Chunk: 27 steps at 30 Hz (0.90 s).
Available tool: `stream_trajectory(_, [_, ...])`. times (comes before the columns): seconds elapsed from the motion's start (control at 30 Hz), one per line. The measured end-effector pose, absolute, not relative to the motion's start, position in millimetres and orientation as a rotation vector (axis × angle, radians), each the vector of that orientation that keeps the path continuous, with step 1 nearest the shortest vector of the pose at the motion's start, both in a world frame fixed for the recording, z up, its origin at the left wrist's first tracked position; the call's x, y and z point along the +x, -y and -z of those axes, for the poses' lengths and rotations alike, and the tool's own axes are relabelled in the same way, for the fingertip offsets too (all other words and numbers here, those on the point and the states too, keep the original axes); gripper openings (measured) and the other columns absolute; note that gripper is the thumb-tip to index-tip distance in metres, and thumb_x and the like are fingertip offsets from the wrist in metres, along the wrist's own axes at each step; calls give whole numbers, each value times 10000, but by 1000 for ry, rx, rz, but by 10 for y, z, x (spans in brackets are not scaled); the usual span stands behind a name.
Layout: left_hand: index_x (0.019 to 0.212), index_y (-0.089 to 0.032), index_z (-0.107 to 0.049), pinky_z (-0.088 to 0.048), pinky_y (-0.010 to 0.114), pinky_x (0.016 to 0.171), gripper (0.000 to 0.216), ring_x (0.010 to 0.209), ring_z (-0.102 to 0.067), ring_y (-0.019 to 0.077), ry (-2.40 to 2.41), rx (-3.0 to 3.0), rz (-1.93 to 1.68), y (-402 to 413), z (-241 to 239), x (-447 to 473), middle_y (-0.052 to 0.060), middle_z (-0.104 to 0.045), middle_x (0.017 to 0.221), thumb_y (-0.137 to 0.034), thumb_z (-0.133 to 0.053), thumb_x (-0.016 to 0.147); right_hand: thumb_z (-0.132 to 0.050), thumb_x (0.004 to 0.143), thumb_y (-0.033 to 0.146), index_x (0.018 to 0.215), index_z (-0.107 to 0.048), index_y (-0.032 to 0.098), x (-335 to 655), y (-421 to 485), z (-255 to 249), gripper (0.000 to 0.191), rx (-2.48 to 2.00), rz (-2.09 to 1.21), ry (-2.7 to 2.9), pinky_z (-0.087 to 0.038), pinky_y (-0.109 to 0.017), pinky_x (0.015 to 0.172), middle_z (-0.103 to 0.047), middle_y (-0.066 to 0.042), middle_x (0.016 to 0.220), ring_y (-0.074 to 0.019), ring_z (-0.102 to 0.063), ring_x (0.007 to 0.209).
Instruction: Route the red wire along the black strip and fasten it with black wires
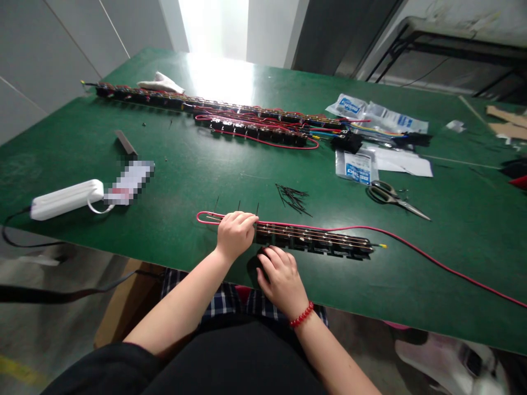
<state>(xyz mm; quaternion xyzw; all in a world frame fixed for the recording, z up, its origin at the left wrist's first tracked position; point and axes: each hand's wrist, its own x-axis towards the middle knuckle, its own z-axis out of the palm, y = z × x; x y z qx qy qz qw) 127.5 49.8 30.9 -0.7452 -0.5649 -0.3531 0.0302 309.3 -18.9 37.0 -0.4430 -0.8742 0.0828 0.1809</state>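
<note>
A strip of black switch blocks [317, 241] with bare wires along its top lies near the front edge of the green table [185, 164]. A red wire [432, 260] loops round its left end and trails off to the right. My left hand [235, 233] is closed over the strip's left end, fingers curled on it. My right hand [280, 277] rests just in front of the strip, fingers bent down over a dark thing I cannot make out. A red bead bracelet is on that wrist.
Short black ties [293, 197] lie behind the strip. Scissors [391, 196] and plastic packets [358, 167] are at right. Longer wired strips [230, 112] run across the back. A white power bank [66, 198] and a blurred phone sit at left.
</note>
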Motion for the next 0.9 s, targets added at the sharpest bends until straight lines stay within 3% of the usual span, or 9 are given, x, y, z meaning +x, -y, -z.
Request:
stream_trajectory(0.27, [943,-221,-706,-472,344,833,231,894,-652,191,1751,-2316,1043,-494,-348,1287,18,-743,970,-130,-511,860,-545,899,253,1126,-616,190,3095,203,-358,246,-1211,-159,2418,-346,-421,998,-624,-99,1214,-263,-496,1173])
stream_trajectory(0.4, [942,-223,-694,-463,340,834,228,899,-645,190,1759,-2338,1025,-487,-365,1280,18,-735,957,-131,-499,867,-541,898,225,867,-621,179,3122,234,-356,98,-1253,-101,2365,-381,-364,839,-642,-74,892,-214,-532,897])
stream_trajectory(0.5, [934,-223,-689,-459,341,834,231,902,-644,190,1767,-2345,1025,-491,-363,1288,22,-732,956,-125,-489,870,-528,904,220,670,-529,196,3128,228,-362,235,-1219,-91,2461,-324,-326,680,-541,-29,678,-174,-454,703])
stream_trajectory(0.73, [1003,-227,-669,-442,348,910,235,969,-644,180,1659,-2425,990,-416,-471,1241,18,-726,1023,-124,-497,880,-519,905,211,665,-495,196,3111,186,-389,242,-1214,-92,2505,-258,-317,645,-507,-19,672,-165,-399,674])
stream_trajectory(0.8, [1080,-239,-649,-383,399,1021,237,1020,-641,189,1594,-2438,927,-339,-514,1121,15,-718,1089,-169,-533,886,-523,900,211,675,-496,198,3110,185,-393,227,-1219,-105,2509,-260,-318,654,-511,-18,683,-168,-400,683])
stream_trajectory(0.9, [1158,-229,-616,-353,443,1060,302,1057,-636,230,1659,-2335,865,-231,-503,872,45,-701,1151,-306,-616,866,-534,888,210,685,-500,199,3109,185,-394,205,-1223,-113,2510,-262,-318,664,-510,-15,689,-168,-398,686])
